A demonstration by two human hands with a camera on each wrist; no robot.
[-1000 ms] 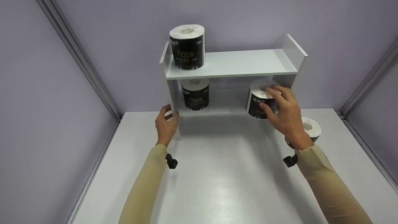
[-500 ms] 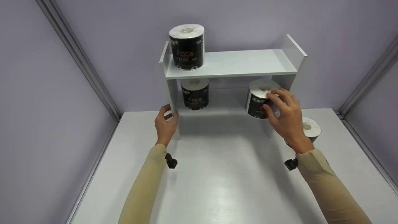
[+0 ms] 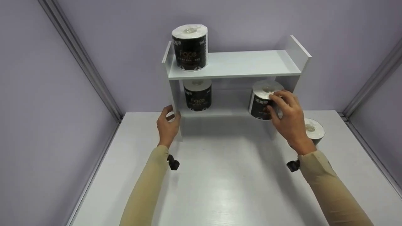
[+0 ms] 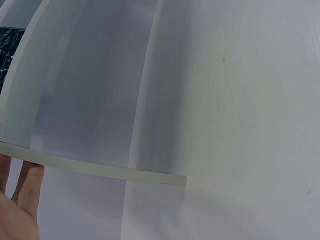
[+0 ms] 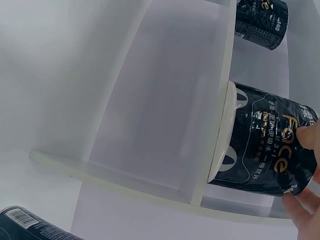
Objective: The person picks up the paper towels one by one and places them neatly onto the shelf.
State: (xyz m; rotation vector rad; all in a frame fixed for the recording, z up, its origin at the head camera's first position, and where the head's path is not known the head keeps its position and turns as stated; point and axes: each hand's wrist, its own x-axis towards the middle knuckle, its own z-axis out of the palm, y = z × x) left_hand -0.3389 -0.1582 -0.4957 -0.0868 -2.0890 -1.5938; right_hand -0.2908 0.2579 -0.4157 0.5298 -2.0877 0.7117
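A white two-tier shelf stands at the back of the table. On its lower tier, at the right, a toilet paper roll in a black wrapper sits with its base slightly past the front edge. My right hand holds this roll, fingers at the top rim and thumb against the front. The right wrist view shows the roll's "Face" lettering beside the thumb. At the shelf's left side panel, my left hand rests with its fingers against the outer face.
One wrapped roll stands on the top tier at the left, another roll below it on the lower tier. A further roll is on the white table, right of the shelf, partly behind my right wrist. Partition walls enclose the table.
My right fingers have shifted from across the roll's top to its right rim, and the thumb slid slightly right. The left hand and the rolls look unmoved.
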